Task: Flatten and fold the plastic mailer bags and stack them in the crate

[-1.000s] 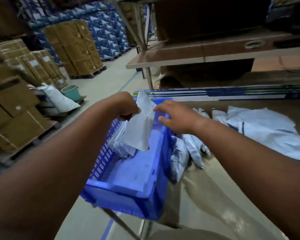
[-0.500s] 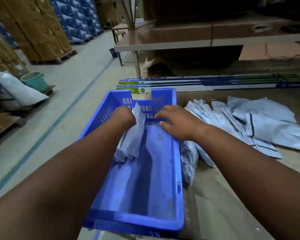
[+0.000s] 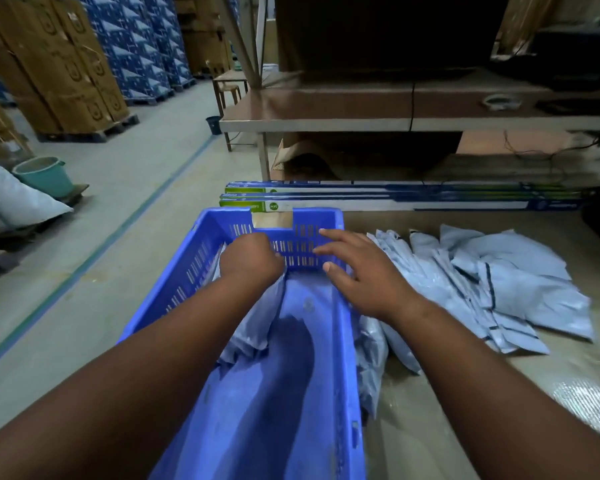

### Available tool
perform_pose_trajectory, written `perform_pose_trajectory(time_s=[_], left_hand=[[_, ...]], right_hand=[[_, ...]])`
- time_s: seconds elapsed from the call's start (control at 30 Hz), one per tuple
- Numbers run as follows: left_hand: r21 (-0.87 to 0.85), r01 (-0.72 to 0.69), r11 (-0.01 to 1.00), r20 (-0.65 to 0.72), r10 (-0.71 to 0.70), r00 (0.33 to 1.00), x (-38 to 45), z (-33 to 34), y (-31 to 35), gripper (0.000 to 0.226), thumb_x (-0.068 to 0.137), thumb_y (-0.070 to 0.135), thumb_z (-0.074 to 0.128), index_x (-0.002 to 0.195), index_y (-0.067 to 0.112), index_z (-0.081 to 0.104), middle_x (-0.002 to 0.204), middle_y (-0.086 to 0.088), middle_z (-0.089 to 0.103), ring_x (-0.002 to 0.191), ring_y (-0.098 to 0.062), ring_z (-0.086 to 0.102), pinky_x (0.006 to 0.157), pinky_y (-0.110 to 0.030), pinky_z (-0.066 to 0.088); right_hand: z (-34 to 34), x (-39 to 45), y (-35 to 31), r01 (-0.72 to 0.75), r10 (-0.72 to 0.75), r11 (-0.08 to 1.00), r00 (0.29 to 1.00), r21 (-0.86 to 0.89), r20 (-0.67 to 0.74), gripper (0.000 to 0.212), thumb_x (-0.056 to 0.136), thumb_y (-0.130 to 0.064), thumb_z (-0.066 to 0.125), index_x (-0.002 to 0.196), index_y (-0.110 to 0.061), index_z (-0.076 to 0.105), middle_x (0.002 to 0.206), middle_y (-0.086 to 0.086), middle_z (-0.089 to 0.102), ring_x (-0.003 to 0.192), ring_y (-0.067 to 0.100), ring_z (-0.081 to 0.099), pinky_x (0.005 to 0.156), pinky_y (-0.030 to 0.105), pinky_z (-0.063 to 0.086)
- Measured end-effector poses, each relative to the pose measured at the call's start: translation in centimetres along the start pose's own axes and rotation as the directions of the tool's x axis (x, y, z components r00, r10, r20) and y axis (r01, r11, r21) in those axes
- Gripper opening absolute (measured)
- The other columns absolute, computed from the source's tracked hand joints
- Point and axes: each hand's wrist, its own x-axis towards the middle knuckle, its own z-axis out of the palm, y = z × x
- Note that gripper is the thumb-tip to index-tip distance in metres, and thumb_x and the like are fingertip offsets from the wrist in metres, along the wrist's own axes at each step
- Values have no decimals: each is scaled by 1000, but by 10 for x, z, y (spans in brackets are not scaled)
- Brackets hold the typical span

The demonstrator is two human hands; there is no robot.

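Two hands work over the blue crate (image 3: pixel 347 341), whose long axis runs away from the person. The left hand (image 3: pixel 252 259) is down inside it at the far left corner, fingers curled around a folded mailer bag (image 3: pixel 257 327) that lies lengthwise along the crate's left wall, its free end pointing back toward the person. The right hand (image 3: pixel 364 275) hovers above the crate's right rim, fingers spread and holding nothing. Further right, a heap of loose mailer bags (image 3: pixel 492 282) lies on the surface (image 3: pixel 465 410), some slumped against the crate's outer wall
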Motion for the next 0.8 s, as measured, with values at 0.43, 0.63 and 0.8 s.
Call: perform_pose_trajectory(time_s=[0.43,0.63,0.8], left_hand=[[16,-441,897,19,441,897,-64,-13,184,33,91,41,61,73,14,63,71,0,53,78,-29,60,62,-32,42],[22,-465,885,166,455,875,-86,27,265,33,91,39,62,73,12,66,72,-4,59,73,-24,59,59,-32,45],[3,-420,908,264,404,876,-111,60,319,33,89,40,64,72,11,67,76,-7,64,77,-27,63,66,-35,55]], right_hand=[[-85,-152,150,-464,413,873,867,-148,-279,28,92,-35,57,111,-23,75,114,-4,64,108,23,62,97,40,52],[-147,-202,225,-654,640,610,740,-448,-209,60,85,-37,67,142,-23,55,145,8,51,130,35,51,99,49,50],[-174,-209,285,-619,729,568,685,-542,-18,104,86,-63,66,165,-31,6,170,4,19,156,27,21,122,55,25]])
